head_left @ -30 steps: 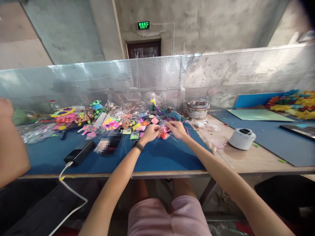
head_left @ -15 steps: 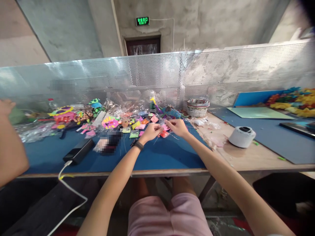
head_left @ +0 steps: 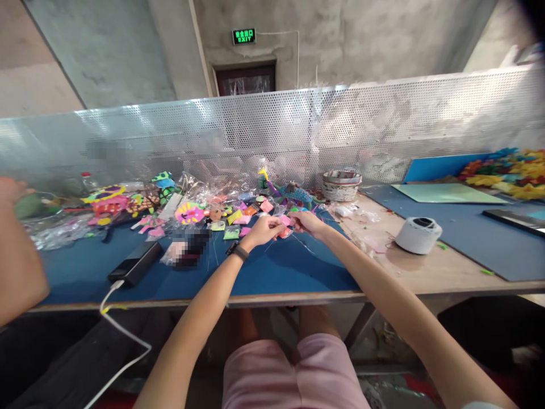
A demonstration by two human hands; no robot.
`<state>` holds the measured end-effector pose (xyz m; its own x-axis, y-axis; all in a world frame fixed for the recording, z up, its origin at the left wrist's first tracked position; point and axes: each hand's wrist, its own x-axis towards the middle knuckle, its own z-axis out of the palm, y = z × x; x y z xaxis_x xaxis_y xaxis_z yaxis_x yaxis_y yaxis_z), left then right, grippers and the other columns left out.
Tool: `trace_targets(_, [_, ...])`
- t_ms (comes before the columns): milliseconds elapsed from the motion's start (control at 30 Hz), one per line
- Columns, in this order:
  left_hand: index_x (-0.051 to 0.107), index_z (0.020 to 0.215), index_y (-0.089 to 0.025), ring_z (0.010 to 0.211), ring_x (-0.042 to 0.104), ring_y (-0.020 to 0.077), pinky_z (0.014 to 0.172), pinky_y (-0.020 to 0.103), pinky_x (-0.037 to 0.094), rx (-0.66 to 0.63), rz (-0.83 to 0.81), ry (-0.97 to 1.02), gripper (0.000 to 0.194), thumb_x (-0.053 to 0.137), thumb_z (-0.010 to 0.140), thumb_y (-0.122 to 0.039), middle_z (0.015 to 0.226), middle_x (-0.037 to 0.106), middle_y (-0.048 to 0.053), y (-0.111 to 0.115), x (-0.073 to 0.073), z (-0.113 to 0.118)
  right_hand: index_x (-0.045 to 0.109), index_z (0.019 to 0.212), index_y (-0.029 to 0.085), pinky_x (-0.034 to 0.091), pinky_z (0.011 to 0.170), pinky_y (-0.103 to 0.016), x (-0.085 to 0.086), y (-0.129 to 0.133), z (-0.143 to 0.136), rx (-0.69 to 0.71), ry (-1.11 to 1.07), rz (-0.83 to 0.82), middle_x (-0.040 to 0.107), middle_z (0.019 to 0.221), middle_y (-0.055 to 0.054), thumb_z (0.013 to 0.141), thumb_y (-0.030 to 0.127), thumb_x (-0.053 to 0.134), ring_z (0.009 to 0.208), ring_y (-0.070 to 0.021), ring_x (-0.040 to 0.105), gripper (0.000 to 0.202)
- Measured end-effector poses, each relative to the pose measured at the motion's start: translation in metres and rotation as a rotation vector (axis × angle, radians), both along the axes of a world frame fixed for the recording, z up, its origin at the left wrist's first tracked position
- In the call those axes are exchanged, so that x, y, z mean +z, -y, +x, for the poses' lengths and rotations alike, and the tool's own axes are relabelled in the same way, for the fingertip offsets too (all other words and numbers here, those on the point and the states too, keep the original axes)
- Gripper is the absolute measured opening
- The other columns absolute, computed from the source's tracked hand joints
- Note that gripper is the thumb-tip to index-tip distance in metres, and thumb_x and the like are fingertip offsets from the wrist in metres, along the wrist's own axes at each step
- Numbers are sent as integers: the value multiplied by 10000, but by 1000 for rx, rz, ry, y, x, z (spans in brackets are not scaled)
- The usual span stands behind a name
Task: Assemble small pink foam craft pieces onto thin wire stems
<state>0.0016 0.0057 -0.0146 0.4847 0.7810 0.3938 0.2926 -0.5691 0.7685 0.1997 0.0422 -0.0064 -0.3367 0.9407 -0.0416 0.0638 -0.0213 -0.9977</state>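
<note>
Above the blue mat (head_left: 272,272), my left hand (head_left: 264,229) is closed in a pinch, a dark band on its wrist. Close beside it my right hand (head_left: 308,222) pinches too, fingertips turned toward the left ones. What the fingers hold is too small to make out. A pink packet (head_left: 284,219) and a red packet (head_left: 285,233) show between the hands; whether they are held or lie on the mat I cannot tell. Thin pale strands (head_left: 304,245) run below the right hand. Around the left hand lie small coloured packets, among them a green packet (head_left: 231,233) and a yellow packet (head_left: 234,216).
Colourful craft figures (head_left: 189,213) and clear plastic wrap lie at the left and back. A black power bank (head_left: 135,263) with a white cable sits at front left. Rightward are a basket (head_left: 342,186) and a white thread cone (head_left: 419,235). Another person's arm (head_left: 21,255) reaches in at left.
My right hand has drawn slightly to the right, widening the gap between the hands. My left hand stays nearly in place.
</note>
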Motion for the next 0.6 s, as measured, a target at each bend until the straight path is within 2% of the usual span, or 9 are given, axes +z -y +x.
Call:
trace_targets(133, [674, 776, -131, 513, 554, 105, 498, 217, 458, -27, -9, 11, 424, 598, 885, -533, 691, 663, 43, 3, 3, 2, 448, 544, 200, 389, 394, -191, 1, 3, 0, 149, -123, -188, 393, 359, 60, 904, 372, 582, 301, -53, 292, 421])
trace_targets(267, [694, 777, -127, 517, 540, 106, 489, 216, 446, -36, -18, 21, 419, 617, 875, -527, 680, 661, 45, 3, 4, 1, 483, 555, 193, 402, 398, -194, 1, 5, -1, 144, -121, -169, 433, 370, 43, 938, 441, 553, 311, -63, 342, 462])
trace_targets(433, [686, 792, -123, 492, 524, 103, 470, 218, 414, 23, 6, 49, 418, 616, 879, -526, 642, 636, 33, 1, 4, -4, 654, 690, 152, 475, 458, -232, 5, 5, 1, 50, -85, 49, 641, 551, -58, 898, 641, 542, 455, -124, 555, 543])
trace_targets(500, [680, 823, -126, 490, 531, 105, 473, 220, 416, 58, -3, 67, 413, 614, 879, -529, 657, 640, 32, 0, 4, -5, 684, 744, 149, 495, 494, -244, 7, 6, 4, 32, -41, 188, 673, 610, -66, 872, 661, 563, 485, -130, 568, 542])
trace_targets(600, [655, 783, -136, 492, 527, 101, 488, 223, 415, 93, 1, 96, 398, 603, 889, -516, 654, 629, 22, -2, 4, -7, 708, 845, 168, 497, 543, -248, 6, 7, 9, -24, 95, 476, 701, 692, -49, 859, 608, 600, 543, -141, 590, 453])
